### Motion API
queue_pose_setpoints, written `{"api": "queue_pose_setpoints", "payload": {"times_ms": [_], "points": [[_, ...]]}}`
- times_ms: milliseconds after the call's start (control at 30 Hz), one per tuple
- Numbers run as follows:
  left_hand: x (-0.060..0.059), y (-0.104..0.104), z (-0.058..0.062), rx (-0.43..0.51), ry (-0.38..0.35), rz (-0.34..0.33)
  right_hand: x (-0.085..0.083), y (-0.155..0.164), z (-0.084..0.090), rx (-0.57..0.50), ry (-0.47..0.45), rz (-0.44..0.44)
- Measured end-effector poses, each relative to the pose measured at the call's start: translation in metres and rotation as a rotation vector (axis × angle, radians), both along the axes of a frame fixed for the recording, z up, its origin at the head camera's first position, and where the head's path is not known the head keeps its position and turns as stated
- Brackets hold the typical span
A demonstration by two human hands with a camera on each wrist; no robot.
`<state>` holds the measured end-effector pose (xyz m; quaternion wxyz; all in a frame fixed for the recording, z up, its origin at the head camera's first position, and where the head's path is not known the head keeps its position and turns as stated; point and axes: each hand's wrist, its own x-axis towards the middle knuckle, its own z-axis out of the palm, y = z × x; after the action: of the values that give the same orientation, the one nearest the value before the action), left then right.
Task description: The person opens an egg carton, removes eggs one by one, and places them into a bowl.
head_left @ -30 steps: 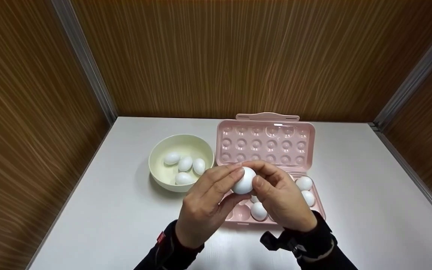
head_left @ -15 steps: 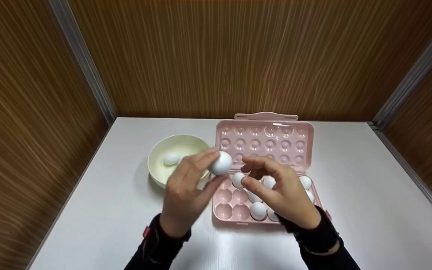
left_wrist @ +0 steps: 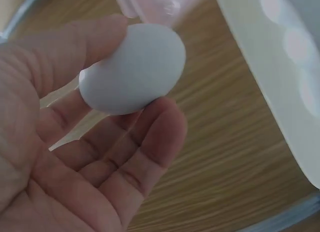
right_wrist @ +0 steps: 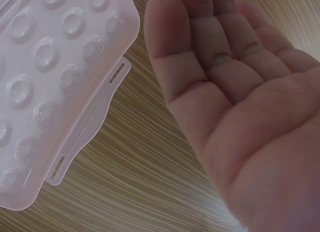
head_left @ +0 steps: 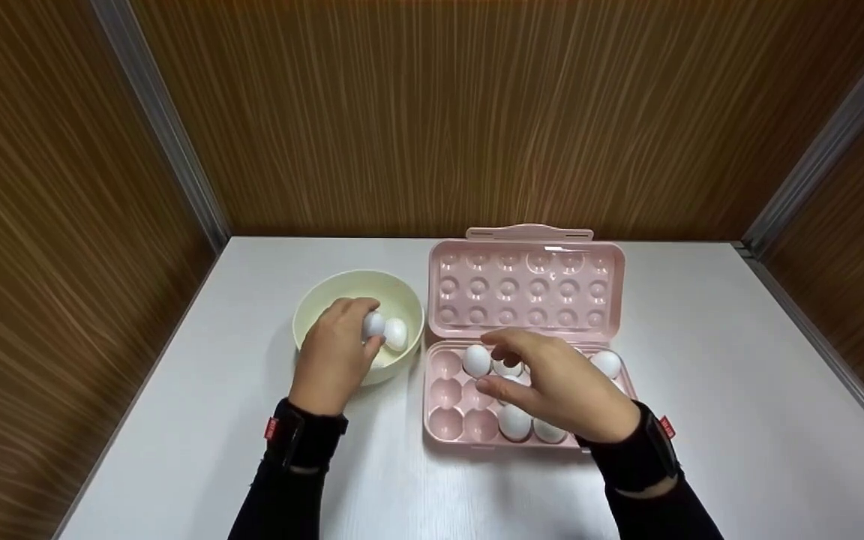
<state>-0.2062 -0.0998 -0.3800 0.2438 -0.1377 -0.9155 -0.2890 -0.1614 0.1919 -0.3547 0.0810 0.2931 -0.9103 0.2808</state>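
White eggs [head_left: 514, 421] remain in the pink plastic carton [head_left: 447, 420]; my left hand [head_left: 331, 356] pinches one egg [head_left: 373, 325] over the cream bowl [head_left: 312, 304], right hand [head_left: 556, 390] relaxed, empty.

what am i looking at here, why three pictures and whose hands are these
These are a person's two bare hands, filmed by three cameras at one moment. The wide picture comes from a camera on the head, looking down at a white table. The two close-ups come from cameras strapped to each wrist.

On the table stand a cream bowl with an egg in it and an open pink egg tray, partly filled with white eggs.

The left hand is over the bowl with a white egg in its grip, between thumb and fingers. The right hand hovers over the tray, fingers relaxed, holding nothing.
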Motion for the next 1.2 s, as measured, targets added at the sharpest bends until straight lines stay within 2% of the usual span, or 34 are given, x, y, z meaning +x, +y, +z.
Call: {"api": "queue_pose_setpoints", "payload": {"times_ms": [200, 367, 667, 933, 1200], "points": [[-0.019, -0.010, -0.016, -0.074, -0.204, 0.114, 0.000, 0.001, 0.000, 0.009, -0.013, 0.000], [-0.027, -0.016, -0.024, -0.111, -0.309, 0.156, -0.001, 0.000, -0.001, 0.018, -0.012, -0.002], [-0.032, -0.021, -0.032, -0.142, -0.337, 0.189, -0.002, -0.001, -0.002, 0.007, 0.000, 0.014], [-0.036, -0.022, -0.040, -0.295, -0.327, 0.205, -0.002, -0.001, -0.003, 0.005, 0.009, 0.019], [-0.043, -0.025, -0.045, -0.347, -0.367, 0.219, -0.002, -0.001, -0.003, 0.006, 0.016, 0.020]]}}
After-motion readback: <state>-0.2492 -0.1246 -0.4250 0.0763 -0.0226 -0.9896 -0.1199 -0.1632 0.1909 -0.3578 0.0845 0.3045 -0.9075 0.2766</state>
